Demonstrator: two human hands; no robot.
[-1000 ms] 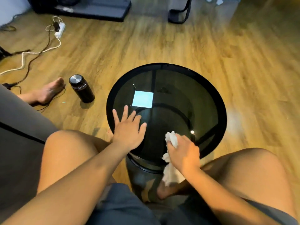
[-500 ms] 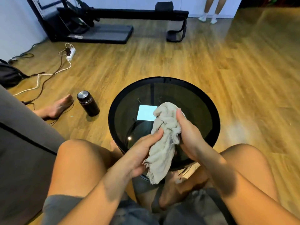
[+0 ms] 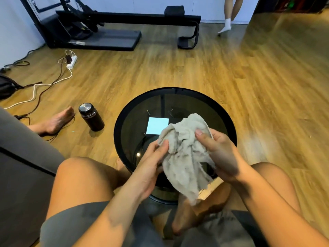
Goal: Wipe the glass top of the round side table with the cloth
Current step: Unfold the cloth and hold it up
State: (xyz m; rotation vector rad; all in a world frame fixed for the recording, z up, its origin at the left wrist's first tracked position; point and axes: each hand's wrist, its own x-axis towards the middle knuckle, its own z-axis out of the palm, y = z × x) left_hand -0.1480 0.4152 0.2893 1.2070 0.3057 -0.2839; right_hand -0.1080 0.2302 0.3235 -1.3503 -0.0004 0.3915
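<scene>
The round side table [image 3: 179,91] stands between my knees, with a dark glass top in a black rim that mirrors a bright square of light. A crumpled beige cloth [image 3: 185,157] hangs above the near half of the glass, lifted off it. My left hand [image 3: 151,164] pinches the cloth's left edge between thumb and fingers. My right hand [image 3: 219,154] grips the cloth's upper right side, thumb on top. The cloth's lower end dangles past the table's near rim.
A black flask [image 3: 90,116] with a steel lid stands on the wood floor left of the table. Cables and a power strip [image 3: 71,62] lie further left. A grey sofa [image 3: 21,157] is at my left. Black exercise equipment [image 3: 110,32] and a person's legs [image 3: 229,13] are at the back.
One second ago my left palm lay flat on the glass and my right hand held the cloth at the near rim. Both hands have since lifted the cloth and hold it bunched above the table.
</scene>
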